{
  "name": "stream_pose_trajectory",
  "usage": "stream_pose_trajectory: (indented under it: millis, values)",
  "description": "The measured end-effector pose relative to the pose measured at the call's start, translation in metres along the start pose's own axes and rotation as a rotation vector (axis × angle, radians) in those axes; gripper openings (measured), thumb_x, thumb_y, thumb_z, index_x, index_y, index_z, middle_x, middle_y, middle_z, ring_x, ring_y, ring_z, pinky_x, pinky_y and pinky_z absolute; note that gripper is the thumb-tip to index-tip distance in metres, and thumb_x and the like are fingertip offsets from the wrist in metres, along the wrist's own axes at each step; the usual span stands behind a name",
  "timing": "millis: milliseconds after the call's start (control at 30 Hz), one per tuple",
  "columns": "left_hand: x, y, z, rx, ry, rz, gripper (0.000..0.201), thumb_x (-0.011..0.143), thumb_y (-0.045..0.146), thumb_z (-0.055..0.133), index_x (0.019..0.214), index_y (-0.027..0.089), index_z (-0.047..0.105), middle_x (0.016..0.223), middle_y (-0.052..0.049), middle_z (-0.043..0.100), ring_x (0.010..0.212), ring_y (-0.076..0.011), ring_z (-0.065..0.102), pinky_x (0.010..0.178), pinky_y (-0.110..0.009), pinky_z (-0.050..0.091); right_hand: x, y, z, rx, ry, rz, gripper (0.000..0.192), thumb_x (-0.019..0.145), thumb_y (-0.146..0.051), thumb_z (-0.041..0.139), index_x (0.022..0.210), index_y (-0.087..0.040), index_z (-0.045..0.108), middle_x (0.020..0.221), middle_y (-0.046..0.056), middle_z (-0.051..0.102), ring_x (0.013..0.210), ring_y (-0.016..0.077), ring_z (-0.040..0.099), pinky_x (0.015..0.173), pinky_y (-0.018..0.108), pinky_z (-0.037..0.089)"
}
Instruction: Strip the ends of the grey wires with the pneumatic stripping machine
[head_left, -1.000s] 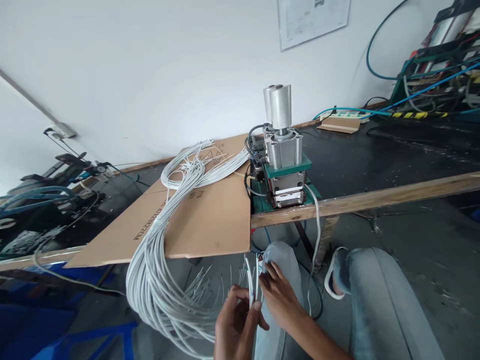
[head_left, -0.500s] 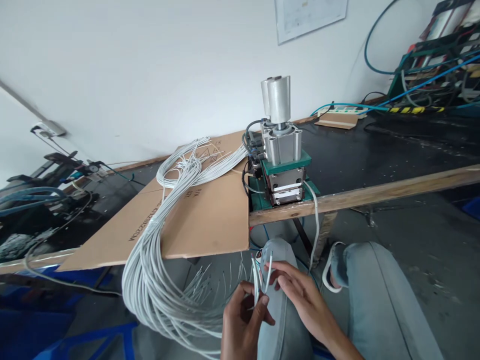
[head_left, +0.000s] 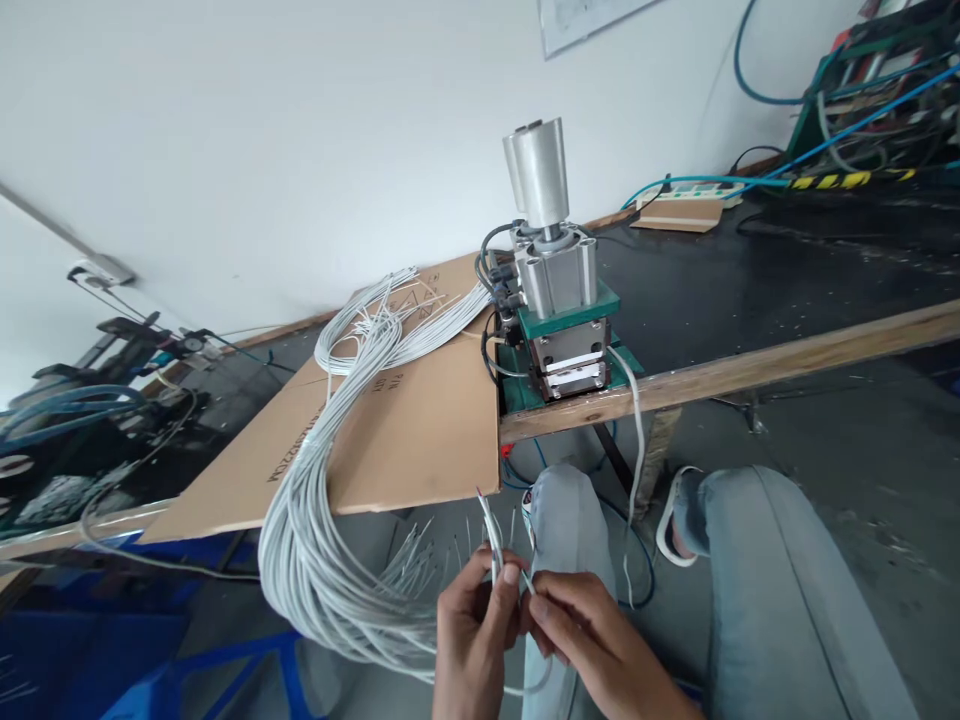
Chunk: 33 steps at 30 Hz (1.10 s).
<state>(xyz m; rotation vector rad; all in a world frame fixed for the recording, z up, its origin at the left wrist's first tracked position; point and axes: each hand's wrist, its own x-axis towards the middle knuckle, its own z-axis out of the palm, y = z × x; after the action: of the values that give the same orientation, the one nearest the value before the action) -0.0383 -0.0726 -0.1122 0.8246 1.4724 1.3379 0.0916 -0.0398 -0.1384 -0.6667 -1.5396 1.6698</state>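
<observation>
My left hand pinches a few white cables between thumb and fingers, their ends pointing up. Close against it, my right hand has its fingers closed on one cable end, partly hidden by the fingertips. A thick bundle of white cables lies in a loop on the cardboard sheet and hangs over its front edge. Many loose cable ends stick up behind my left hand. Both hands are above my lap, in front of the bench.
A pneumatic press with metal cylinders stands at the bench edge, right of the cardboard sheet. A grey cable hangs from it. Other machinery stands at far left and far right. A blue stool is below.
My right hand has closed and come down beside my left. The cable end that stood up by its fingers is now pinched low between the hands. The view has shifted slightly.
</observation>
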Motion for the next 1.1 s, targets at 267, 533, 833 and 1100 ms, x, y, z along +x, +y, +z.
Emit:
stream_pose_trajectory:
  millis: [267, 533, 833, 1100]
  values:
    - [0.007, -0.009, -0.025, -0.046, -0.192, 0.105, 0.029, 0.087, 0.041, 0.073, 0.076, 0.015, 0.070, 0.063, 0.003, 0.053, 0.048, -0.0078, 0.047, 0.047, -0.020, 0.045, 0.003, 0.005, 0.005, 0.078, -0.086, -0.018, 0.052, 0.100, -0.060, 0.040, 0.067, -0.021, 0.047, 0.063, -0.003, 0.046, 0.061, 0.0120, 0.044, 0.059, 0.025, 0.033]
    - [0.005, -0.005, -0.032, -0.027, -0.257, 0.165, 0.021, 0.088, 0.035, 0.073, 0.078, 0.016, 0.073, 0.069, 0.003, 0.053, 0.047, -0.0066, 0.050, 0.047, -0.018, 0.045, -0.002, -0.002, 0.007, 0.026, -0.087, 0.019, 0.053, 0.099, -0.063, 0.038, 0.068, -0.021, 0.049, 0.066, -0.002, 0.050, 0.068, 0.0153, 0.051, 0.067, 0.027, 0.037]
    - [0.009, -0.009, -0.032, 0.018, -0.284, 0.206, 0.025, 0.089, 0.040, 0.071, 0.080, 0.017, 0.070, 0.068, 0.004, 0.052, 0.047, -0.0066, 0.050, 0.048, -0.020, 0.040, 0.000, 0.004, 0.003, 0.129, -0.157, 0.078, 0.051, 0.099, -0.061, 0.043, 0.074, -0.018, 0.056, 0.066, -0.002, 0.050, 0.062, 0.0120, 0.045, 0.061, 0.025, 0.035]
    - [0.008, -0.003, -0.029, 0.189, -0.232, 0.300, 0.028, 0.088, 0.038, 0.068, 0.070, 0.018, 0.060, 0.063, 0.004, 0.048, 0.054, -0.0091, 0.038, 0.050, -0.020, 0.032, -0.004, -0.005, -0.001, -0.162, -0.076, 0.042, 0.039, 0.100, -0.048, 0.044, 0.076, -0.020, 0.056, 0.069, -0.001, 0.058, 0.067, 0.0143, 0.054, 0.064, 0.025, 0.038]
